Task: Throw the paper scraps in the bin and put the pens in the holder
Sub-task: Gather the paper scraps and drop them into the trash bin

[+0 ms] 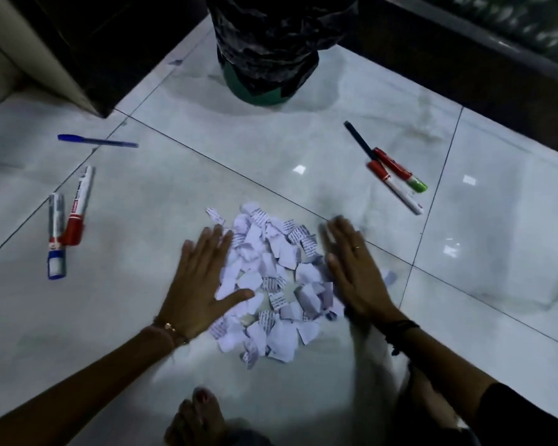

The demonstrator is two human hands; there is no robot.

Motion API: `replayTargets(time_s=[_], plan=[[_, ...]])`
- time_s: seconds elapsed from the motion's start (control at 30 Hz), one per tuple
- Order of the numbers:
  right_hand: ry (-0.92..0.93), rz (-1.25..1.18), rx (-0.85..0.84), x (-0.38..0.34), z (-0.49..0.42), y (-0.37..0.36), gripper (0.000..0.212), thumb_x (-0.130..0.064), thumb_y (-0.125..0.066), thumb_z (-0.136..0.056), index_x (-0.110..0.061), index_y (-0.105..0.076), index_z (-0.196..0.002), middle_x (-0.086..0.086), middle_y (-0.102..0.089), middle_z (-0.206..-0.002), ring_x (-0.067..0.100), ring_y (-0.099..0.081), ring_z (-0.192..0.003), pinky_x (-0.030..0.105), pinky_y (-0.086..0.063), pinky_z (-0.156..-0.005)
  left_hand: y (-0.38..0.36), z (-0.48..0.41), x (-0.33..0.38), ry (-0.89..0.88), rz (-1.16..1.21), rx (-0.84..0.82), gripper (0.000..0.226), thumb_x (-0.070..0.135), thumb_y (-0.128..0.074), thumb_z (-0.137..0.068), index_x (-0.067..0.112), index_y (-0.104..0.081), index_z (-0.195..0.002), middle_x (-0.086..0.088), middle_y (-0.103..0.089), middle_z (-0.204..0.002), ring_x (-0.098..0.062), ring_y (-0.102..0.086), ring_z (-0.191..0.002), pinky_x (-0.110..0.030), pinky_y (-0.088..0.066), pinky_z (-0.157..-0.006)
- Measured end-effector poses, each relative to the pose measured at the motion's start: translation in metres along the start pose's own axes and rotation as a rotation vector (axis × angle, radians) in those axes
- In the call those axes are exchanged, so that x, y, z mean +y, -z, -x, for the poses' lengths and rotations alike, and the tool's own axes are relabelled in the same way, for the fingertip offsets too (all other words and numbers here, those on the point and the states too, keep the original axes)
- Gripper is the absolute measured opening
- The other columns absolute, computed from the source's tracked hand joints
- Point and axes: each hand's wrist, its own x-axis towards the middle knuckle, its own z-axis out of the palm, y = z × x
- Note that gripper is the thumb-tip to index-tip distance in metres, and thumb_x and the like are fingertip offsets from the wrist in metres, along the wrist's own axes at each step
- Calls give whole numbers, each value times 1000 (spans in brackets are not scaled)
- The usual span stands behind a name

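Note:
A heap of torn white paper scraps [271, 278] lies on the tiled floor in front of me. My left hand [197, 284] lies flat and open against the heap's left side; my right hand [351, 268], also flat and open, presses its right side. A green bin [264, 49] with a black liner stands beyond the heap. A blue pen [97, 141] lies far left. A red-capped marker [78, 207] and a blue-capped marker [56, 236] lie nearer on the left. On the right lie a dark pen [360, 140], a green-capped marker [400, 170] and another red and white marker [395, 188]. No holder is in view.
Dark furniture [87, 43] stands at the back left and a dark ledge [464, 66] runs along the back right. My bare foot [197, 416] rests at the bottom edge. A small stray scrap [174, 62] lies by the furniture.

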Motion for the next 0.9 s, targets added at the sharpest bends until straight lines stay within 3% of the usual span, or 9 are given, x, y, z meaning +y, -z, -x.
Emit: replayTargets(time_s=[0.13, 0.23, 0.37, 0.53, 0.77, 0.9], plan=[[123, -199, -78, -31, 5, -3, 66, -53, -30, -94, -21, -18, -150, -4, -12, -161, 8, -8, -148, 37, -8, -123, 5, 0, 22, -91, 33, 0, 106, 85, -31, -68, 22, -5, -149, 1, -3, -160, -17, 2, -148, -55, -4, -118], [184, -152, -127, -14, 20, 14, 90, -65, -47, -81, -20, -12, -151, -6, -4, -162, 12, -4, -149, 44, -10, -122, 8, 18, 26, -106, -32, -22, 124, 92, -39, -54, 23, 0, -149, -4, -3, -160, -23, 3, -148, -62, -7, -115], [274, 24, -166, -4, 41, 11, 119, -70, -67, -65, -9, -11, -151, 12, 2, -161, 30, 3, -149, 57, -15, -118, -5, 42, 34, -153, -125, -75, 136, 97, -38, -46, 18, 3, -149, -14, -11, -158, -35, -6, -147, -68, -12, -110], [295, 125, -186, -29, 15, -27, 112, -81, -53, -68, -21, -7, -152, 17, 6, -160, 33, 10, -148, 55, -11, -118, -13, 16, 38, -97, -184, -25, 131, 96, -31, -50, 17, 3, -148, -16, -16, -157, -34, -8, -145, -66, -14, -108], [334, 199, -186, -27, -26, -4, 126, -85, -58, -57, -19, -8, -152, 18, 10, -160, 35, 14, -147, 54, -9, -120, 9, -11, 9, -28, -239, -54, 137, 99, -25, -40, 21, 5, -148, -14, -11, -158, -39, -9, -145, -70, -16, -108], [405, 173, -209, -28, -57, -17, 109, -77, -59, -67, -20, -17, -151, 18, 3, -160, 36, 9, -148, 57, -10, -118, 9, -35, 7, -55, -177, -95, 137, 98, -29, -40, 20, 3, -148, -12, -1, -159, -34, 4, -146, -65, -3, -113]])
